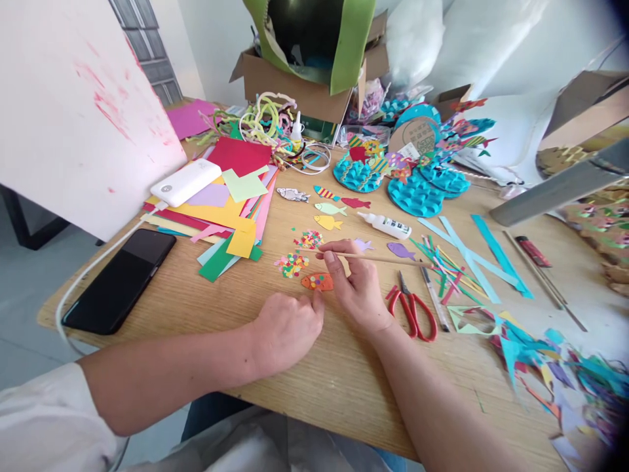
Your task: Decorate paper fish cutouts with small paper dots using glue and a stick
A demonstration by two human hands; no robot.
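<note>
My right hand [356, 282] grips a thin wooden stick [388, 259] between thumb and fingers, its tip pointing left over the paper dots. Below that tip lies an orange paper fish [317, 281] decorated with coloured dots. My left hand [287, 328] is curled into a fist, one finger reaching to the fish's lower edge. Two small heaps of confetti dots, one nearer [291, 265] and one farther [311, 240], sit just beyond the fish. Farther back are a yellow fish [328, 222], a pale green fish [330, 209], a red fish [356, 203] and a striped fish [326, 193].
Red-handled scissors [411, 311] and a pen [435, 298] lie right of my right hand. A glue bottle [388, 225] rests beyond it. Paper scraps [565, 373] cover the right side. A phone [120, 278], power bank [187, 181] and coloured paper [240, 157] occupy the left.
</note>
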